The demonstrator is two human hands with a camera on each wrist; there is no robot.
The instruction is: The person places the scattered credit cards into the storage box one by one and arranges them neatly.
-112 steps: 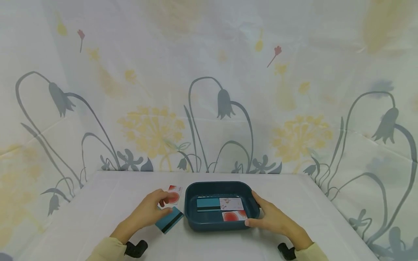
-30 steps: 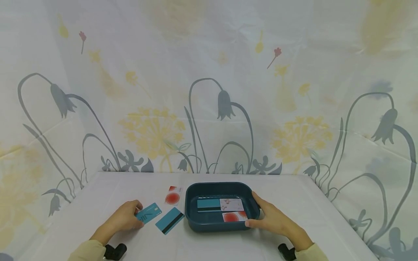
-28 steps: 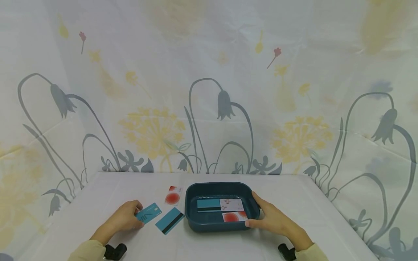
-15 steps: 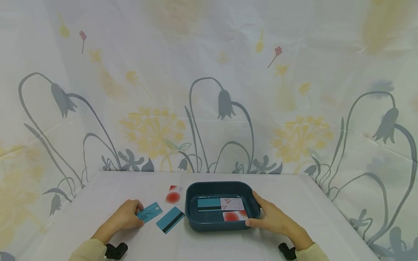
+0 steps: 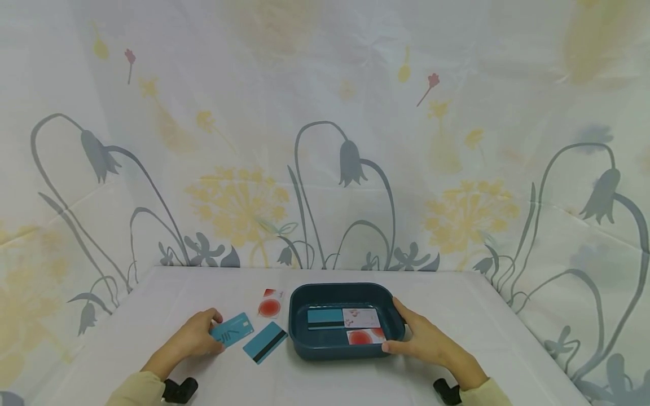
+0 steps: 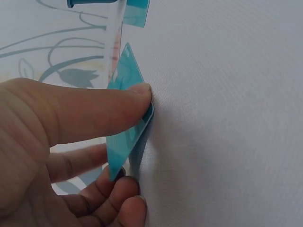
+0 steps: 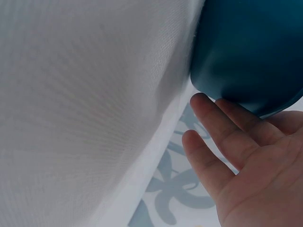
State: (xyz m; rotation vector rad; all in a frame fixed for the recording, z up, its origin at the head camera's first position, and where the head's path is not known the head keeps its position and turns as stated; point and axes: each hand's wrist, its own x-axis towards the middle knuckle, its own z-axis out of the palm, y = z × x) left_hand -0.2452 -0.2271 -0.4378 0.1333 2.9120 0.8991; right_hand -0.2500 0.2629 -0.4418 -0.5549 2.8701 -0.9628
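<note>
From my end, nearest on the desk, the left hand pinches a chip card between thumb and fingers, left of the rest. About 3.7 s ago that hand hung over the loose cards with nothing visibly held; now it is farther left with the card in its grip. I take the work to centre on this 1 card, with the box only steadied. To its right, a loose striped card lies flat near the box. The right hand has a spread grip resting against the box's right end. Inside lie 3 cards: a banded card, a pale card and a red-marked card. Farther left is a red-circle card, then floral cloth.

The left hand hides 1 end of the chip card; I can't tell whether its lower edge touches the desk. The left wrist view cuts off the box.
</note>
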